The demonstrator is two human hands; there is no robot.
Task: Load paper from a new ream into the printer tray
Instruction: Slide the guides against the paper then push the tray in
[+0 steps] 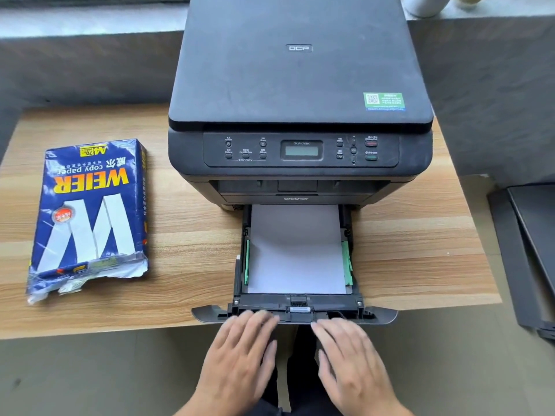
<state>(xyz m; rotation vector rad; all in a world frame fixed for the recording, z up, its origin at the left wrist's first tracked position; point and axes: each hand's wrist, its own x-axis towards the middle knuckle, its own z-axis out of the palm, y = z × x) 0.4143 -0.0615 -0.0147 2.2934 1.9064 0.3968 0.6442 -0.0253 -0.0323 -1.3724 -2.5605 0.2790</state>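
Printer tray: black plastic paper tray [295,307] pulled out of the dark grey multifunction printer [300,115], overhanging the near edge of the wood-grain desk [420,235]; front lip past the edge, unsupported.
Loaded paper: flat stack of white sheets [295,250] already lying in the tray between the green side guides [347,262]; depth of the stack not readable from above.
Ream: blue and white wrapped ream of copy paper [90,214] lying flat near the left edge of the desk, well apart from the printer; wrapper torn open and crumpled at the near end.
Left hand [240,352]: bare, open, fingers spread, fingertips resting on the tray's front lip left of the centre latch; gripping nothing.
Right hand [345,355]: bare, open, fingers spread, fingertips at the front lip right of the centre latch; contact likely but not certain; gripping nothing.
Stage, as judged: sheets in place, tray probably ready to go back in.
Tray handling, as judged: light, stiff, hollow plastic; likely to skew and bind under a one-sided push; best taken at the front lip, both sides of the latch, pressure even.
Sheet handling, as judged: thin, limp, slippery against each other; corners prone to curl or ride over the guides.
Ream handling, as judged: dense, heavy, rigid as a block; loose torn wrapper a poor hold, long sides better.
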